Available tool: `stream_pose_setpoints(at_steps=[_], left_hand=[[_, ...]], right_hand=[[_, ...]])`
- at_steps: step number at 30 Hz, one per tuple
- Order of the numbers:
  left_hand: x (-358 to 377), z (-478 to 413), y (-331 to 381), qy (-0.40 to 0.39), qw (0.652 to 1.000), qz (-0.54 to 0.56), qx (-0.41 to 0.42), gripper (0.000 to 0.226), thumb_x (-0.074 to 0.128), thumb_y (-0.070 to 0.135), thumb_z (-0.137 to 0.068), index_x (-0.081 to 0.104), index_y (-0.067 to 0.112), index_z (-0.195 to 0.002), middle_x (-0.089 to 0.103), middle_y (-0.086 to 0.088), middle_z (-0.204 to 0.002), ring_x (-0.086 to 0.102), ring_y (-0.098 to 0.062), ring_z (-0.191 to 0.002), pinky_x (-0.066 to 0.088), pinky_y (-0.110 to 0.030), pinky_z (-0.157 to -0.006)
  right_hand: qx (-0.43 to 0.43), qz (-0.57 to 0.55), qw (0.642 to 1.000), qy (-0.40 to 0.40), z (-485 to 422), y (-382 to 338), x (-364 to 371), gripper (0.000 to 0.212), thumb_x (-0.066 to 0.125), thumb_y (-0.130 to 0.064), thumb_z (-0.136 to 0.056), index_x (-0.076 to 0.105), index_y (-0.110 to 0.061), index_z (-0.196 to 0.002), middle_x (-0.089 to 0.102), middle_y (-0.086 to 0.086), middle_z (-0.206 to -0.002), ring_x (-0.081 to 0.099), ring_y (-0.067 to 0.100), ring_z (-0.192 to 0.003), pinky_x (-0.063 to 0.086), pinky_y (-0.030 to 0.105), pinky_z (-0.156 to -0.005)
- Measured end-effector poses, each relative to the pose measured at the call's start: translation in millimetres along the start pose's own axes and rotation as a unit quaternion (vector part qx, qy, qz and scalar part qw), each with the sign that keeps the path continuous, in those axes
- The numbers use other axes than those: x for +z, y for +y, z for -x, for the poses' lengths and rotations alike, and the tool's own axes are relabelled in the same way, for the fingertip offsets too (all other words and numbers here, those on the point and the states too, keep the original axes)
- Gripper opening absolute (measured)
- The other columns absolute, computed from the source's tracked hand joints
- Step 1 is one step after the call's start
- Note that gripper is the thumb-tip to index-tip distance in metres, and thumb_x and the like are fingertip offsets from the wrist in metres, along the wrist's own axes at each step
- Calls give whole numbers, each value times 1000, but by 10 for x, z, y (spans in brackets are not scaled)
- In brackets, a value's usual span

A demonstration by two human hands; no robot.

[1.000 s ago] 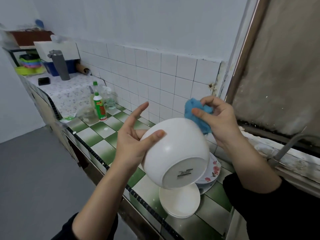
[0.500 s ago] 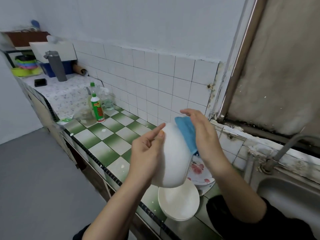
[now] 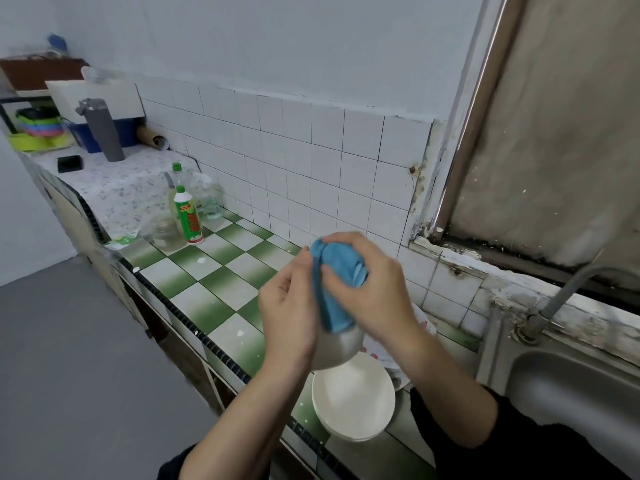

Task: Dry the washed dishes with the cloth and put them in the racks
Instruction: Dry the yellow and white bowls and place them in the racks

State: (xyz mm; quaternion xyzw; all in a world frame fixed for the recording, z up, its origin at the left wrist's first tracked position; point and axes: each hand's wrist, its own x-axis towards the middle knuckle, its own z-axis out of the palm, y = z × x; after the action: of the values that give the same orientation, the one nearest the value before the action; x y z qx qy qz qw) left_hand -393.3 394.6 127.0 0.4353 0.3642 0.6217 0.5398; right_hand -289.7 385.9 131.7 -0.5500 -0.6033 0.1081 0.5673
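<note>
We make it partway at best. On the checked counter (image 3: 214, 292), left of the sink (image 3: 571, 393), a white plate (image 3: 353, 396) and a flowered plate (image 3: 427, 329) just behind it sit near us, unracked. We can't tell if they're dry, and no rack shows clearly. Above them is the bowl (image 3: 337, 349), white and glossy, with only its lower curve peeking out. The blue cloth (image 3: 337, 271) lies bunched over its top. The left hand (image 3: 287, 317) curls round the bowl's left side, and the right hand (image 3: 374, 292) clutches the cloth, pressing it on. Drying is underway, and all the racking is left.

Home kitchen: tiled counter (image 3: 214, 292), sink (image 3: 568, 396)
</note>
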Motion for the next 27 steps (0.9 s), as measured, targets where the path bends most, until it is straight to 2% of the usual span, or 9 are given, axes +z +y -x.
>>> stream_pose_setpoints(at_steps=[3, 7, 9, 12, 15, 18, 20, 24, 27], left_hand=[[-41, -46, -12, 10, 999, 23, -21, 29, 58, 15, -95, 65, 1, -120, 75, -7, -97, 68, -9, -85, 55, -22, -77], [-35, 13, -25, -11, 999, -41, 12, 39, 64, 14, -92, 58, 12, -130, 68, 22, -67, 61, 10, -67, 46, -6, -63], [-39, 22, -51, -2, 998, -57, 23, 39, 66, 19, -91, 59, 17, -129, 61, 22, -65, 54, 6, -64, 43, -7, -67], [-56, -3, -46, 12, 999, -38, 6, 37, 69, 23, -90, 63, 16, -126, 63, 7, -75, 55, -10, -74, 48, -25, -74], [-71, -2, -39, 41, 999, 13, -25, 28, 58, 13, -96, 65, 11, -123, 72, 11, -79, 60, -5, -72, 53, -18, -72], [-93, 21, -9, 61, 998, 28, -15, 21, 52, 17, -99, 69, 26, -108, 69, -4, -120, 62, -8, -85, 54, -26, -81], [-81, 15, 70, 71, 997, 32, 11, 22, 50, 20, -101, 69, 32, -102, 65, -5, -128, 64, -13, -104, 52, -37, -97], [-22, -12, 185, 91, 990, 105, 15, 22, 47, 19, -102, 66, 30, -104, 64, -5, -130, 64, -14, -105, 54, -30, -93], [5, 30, 203, 80, 989, 121, 21, 20, 49, 20, -100, 68, 29, -98, 61, 1, -133, 63, -14, -114, 56, -22, -84]], right_hand=[[-147, 61, 987, -3, 233, 66, 149, 35, 68, -25, -78, 65, -22, -112, 66, -10, -122, 57, 9, -121, 44, 37, -102], [109, -74, 989, 61, -10, 147, 60, 15, 72, -23, -85, 64, -33, -93, 68, -16, -92, 64, 9, -88, 54, 24, -76], [128, -56, 988, 63, -60, 179, 47, 10, 69, -23, -87, 65, -30, -93, 68, -15, -90, 63, 10, -85, 55, 28, -76], [-48, 5, 996, 82, 113, 135, 147, 20, 59, -23, -85, 65, -22, -105, 69, -9, -107, 63, 11, -106, 51, 37, -93], [-202, 74, 972, 90, 360, 277, 304, 26, 55, -19, -88, 59, -23, -114, 65, -1, -123, 52, 22, -129, 42, 45, -102], [-298, 117, 941, 108, 557, 455, 394, 23, 46, -22, -97, 55, -24, -118, 56, -1, -137, 44, 28, -136, 39, 55, -100], [-330, 153, 922, 130, 693, 601, 466, 24, 43, -25, -100, 52, -28, -122, 43, -7, -149, 35, 28, -142, 34, 60, -104], [-191, -9, 954, 231, 819, 586, 591, 30, 48, -34, -101, 41, -35, -130, 27, -14, -157, 24, 39, -143, 23, 51, -117], [42, -280, 903, 322, 769, 389, 501, 38, 52, -40, -91, 47, -42, -129, 45, -13, -145, 41, 24, -138, 37, 36, -112]])
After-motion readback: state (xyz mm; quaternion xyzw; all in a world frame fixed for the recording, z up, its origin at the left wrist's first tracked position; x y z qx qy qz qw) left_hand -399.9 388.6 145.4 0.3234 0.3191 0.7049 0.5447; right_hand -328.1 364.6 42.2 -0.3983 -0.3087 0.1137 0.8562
